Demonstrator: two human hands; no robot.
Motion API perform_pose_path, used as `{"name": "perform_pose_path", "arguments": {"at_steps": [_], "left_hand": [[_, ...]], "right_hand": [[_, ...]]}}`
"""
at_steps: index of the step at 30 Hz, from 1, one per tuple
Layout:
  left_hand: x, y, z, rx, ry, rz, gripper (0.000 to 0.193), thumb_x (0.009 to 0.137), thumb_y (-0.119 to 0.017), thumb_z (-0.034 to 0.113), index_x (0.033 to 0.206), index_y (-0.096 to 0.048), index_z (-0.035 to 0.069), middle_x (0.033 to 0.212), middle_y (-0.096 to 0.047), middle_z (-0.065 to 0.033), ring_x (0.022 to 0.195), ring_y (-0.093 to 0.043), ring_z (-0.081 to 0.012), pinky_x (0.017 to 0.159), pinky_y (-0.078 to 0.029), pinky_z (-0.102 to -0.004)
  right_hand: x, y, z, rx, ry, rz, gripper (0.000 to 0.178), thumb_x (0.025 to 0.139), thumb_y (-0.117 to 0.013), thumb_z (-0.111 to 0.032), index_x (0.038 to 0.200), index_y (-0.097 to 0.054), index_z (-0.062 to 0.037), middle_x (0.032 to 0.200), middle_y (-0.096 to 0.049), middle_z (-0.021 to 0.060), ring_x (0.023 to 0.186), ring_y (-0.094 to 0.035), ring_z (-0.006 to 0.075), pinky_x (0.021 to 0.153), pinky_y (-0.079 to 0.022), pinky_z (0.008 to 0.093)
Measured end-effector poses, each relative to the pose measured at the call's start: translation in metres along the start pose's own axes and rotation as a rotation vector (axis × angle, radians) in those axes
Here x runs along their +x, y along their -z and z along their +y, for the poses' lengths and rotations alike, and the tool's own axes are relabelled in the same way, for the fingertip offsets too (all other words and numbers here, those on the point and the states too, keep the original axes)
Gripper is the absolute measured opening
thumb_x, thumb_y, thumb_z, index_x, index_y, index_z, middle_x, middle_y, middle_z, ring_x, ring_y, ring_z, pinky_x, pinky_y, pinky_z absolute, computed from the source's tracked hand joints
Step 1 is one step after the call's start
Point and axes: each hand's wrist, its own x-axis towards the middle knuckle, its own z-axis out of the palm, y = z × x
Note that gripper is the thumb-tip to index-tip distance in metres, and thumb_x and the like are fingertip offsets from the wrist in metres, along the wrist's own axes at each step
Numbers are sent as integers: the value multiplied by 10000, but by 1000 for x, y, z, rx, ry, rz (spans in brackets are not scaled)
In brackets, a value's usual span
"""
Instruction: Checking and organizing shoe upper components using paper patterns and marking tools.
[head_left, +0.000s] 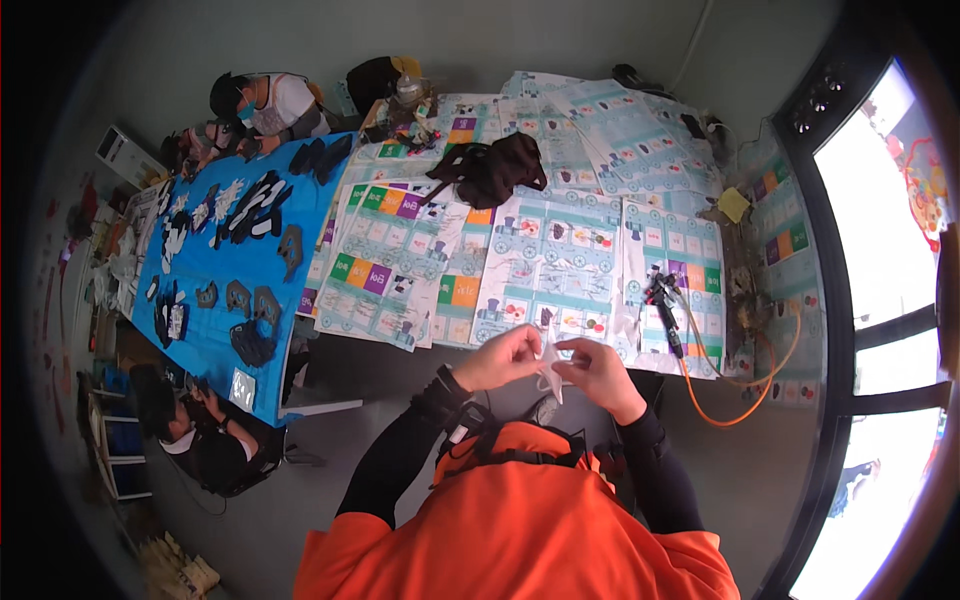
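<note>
A small white star-shaped piece (550, 362), thin and limp like paper or fabric, hangs just before the counter (520, 270) edge. The left hand (500, 358) and right hand (598, 372) both pinch it. Glossy printed sheets (560, 270) cover the counter; beyond lies crumpled dark cloth (495, 168).
</note>
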Motion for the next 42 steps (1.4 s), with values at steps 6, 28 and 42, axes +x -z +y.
{"name": "perform_pose_path", "arguments": {"at_steps": [6,28,42], "left_hand": [[5,7,53,654,145,228,274,777,-629,238,969,-561,55,549,-465,-45,463,-462,-163,456,-349,-297],[-7,15,57,858,-89,392,135,806,-556,159,843,-625,49,670,-596,-155,663,-588,-317,590,-452,-398],[-44,38,44,939,-93,531,159,776,-571,194,757,-634,50,684,-605,-144,677,-596,-304,622,-461,-403]], "right_hand": [[8,16,-5,-333,178,262,287,687,-730,-216,878,-643,-20,567,-492,72,488,-450,163,484,-388,296],[20,-10,-32,-343,390,222,100,734,-590,-88,759,-535,-8,680,-547,122,591,-564,280,541,-443,337],[40,-49,-64,-672,486,332,87,745,-645,-133,776,-663,-54,731,-620,115,627,-598,301,549,-464,357]]}}
